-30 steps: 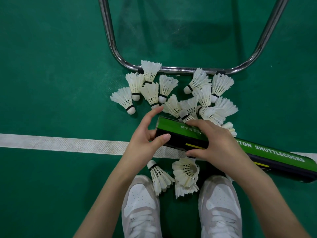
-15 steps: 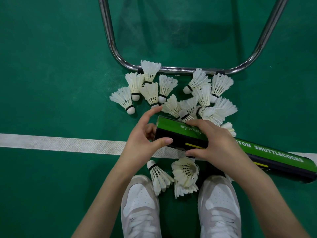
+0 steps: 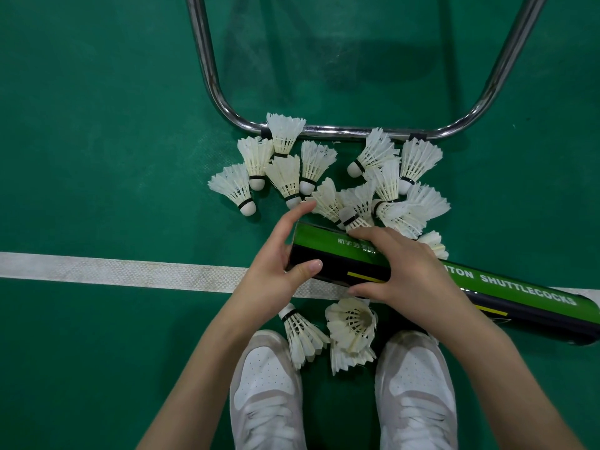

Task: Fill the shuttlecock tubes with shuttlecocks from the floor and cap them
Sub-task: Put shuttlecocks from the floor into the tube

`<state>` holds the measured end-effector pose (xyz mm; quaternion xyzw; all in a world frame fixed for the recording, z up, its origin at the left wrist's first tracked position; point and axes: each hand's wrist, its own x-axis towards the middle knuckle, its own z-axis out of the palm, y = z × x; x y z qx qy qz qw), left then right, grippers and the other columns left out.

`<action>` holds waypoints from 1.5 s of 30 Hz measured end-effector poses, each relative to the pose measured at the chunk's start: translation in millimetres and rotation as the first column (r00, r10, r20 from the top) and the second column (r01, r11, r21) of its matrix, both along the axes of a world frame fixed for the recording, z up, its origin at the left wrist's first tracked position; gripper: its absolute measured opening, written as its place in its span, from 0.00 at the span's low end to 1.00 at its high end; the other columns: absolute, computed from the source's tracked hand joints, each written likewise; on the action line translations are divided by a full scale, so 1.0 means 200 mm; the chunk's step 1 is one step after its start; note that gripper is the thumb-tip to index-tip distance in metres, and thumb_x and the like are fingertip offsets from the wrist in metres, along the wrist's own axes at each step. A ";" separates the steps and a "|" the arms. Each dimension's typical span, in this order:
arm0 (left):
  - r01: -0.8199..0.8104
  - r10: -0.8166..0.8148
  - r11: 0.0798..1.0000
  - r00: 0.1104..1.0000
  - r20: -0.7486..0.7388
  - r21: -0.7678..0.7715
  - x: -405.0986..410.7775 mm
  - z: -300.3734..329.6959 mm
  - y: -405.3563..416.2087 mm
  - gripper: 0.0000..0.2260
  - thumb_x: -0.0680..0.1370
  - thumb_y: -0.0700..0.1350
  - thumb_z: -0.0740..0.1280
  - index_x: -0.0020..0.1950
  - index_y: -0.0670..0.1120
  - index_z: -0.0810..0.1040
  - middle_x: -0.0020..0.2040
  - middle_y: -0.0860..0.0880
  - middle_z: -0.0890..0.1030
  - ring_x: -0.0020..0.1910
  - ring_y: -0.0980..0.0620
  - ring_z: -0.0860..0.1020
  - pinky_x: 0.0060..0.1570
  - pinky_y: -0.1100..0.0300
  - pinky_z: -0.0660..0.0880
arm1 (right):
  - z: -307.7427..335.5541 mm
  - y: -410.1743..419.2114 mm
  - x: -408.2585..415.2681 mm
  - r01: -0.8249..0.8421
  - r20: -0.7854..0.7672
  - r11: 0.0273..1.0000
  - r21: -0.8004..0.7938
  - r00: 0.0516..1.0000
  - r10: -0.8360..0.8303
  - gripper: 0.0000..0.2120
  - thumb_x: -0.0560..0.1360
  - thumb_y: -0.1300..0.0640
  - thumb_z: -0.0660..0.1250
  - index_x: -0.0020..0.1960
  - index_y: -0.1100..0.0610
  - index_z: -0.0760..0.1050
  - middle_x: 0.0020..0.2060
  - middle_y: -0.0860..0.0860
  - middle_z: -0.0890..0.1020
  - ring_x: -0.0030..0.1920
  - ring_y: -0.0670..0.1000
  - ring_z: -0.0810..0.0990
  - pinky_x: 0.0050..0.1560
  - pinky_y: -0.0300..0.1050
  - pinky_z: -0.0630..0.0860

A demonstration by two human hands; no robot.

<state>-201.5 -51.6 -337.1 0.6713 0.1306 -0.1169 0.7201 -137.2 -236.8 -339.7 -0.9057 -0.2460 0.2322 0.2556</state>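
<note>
A: Where is the tube?
B: The green and black shuttlecock tube [image 3: 438, 280] lies on its side across the white court line [image 3: 130, 271], above the white shoes [image 3: 266, 394]
A: And the hands?
B: The right hand [image 3: 409, 280] grips it near its left end, fingers [image 3: 373, 235] curled over the top and thumb underneath. The left hand [image 3: 276, 271] cups that end, index finger along the top edge, thumb pressed on the front; whether a cap is on, I cannot tell
A: The shuttlecocks?
B: A heap of loose shuttlecocks [image 3: 328, 180] lies on the green floor [image 3: 97, 141] just beyond the tube, against a chrome bar [image 3: 341, 130]; a few more [image 3: 350, 326] lie between the shoes
</note>
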 end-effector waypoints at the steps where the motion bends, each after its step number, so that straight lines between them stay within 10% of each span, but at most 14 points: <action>1: -0.003 0.003 1.000 1.000 0.001 -0.004 0.00 0.00 0.00 0.30 0.77 0.30 0.63 0.72 0.55 0.62 0.55 0.45 0.81 0.53 0.51 0.80 0.56 0.61 0.75 | 0.00 0.00 0.00 0.000 -0.001 1.000 0.000 1.000 0.000 0.34 0.62 0.43 0.73 0.65 0.41 0.64 0.60 0.41 0.72 0.58 0.48 0.71 0.60 0.49 0.65; 15: -0.266 0.258 0.956 0.963 0.080 0.124 0.03 0.01 0.14 0.26 0.74 0.37 0.69 0.69 0.53 0.67 0.44 0.50 0.84 0.47 0.57 0.81 0.49 0.67 0.74 | 0.02 0.02 0.06 0.017 -0.068 1.000 0.009 0.998 -0.017 0.34 0.64 0.44 0.73 0.67 0.41 0.62 0.61 0.42 0.71 0.58 0.47 0.71 0.60 0.52 0.68; 31: -0.321 0.325 0.695 0.938 0.118 0.644 0.28 -0.26 0.45 0.28 0.77 0.35 0.63 0.75 0.50 0.61 0.73 0.52 0.66 0.72 0.55 0.62 0.66 0.67 0.56 | 0.02 0.03 0.05 0.020 -0.070 1.000 0.010 0.997 -0.019 0.34 0.65 0.44 0.73 0.67 0.42 0.62 0.63 0.42 0.69 0.59 0.47 0.71 0.61 0.53 0.67; 45: -0.453 0.468 0.699 0.875 0.125 0.553 0.15 -0.28 0.32 0.20 0.77 0.39 0.67 0.66 0.53 0.71 0.39 0.53 0.79 0.40 0.58 0.77 0.45 0.72 0.71 | 0.03 0.04 0.05 0.022 -0.072 1.000 0.019 0.997 -0.021 0.34 0.65 0.45 0.73 0.67 0.42 0.62 0.63 0.42 0.70 0.60 0.48 0.70 0.61 0.53 0.67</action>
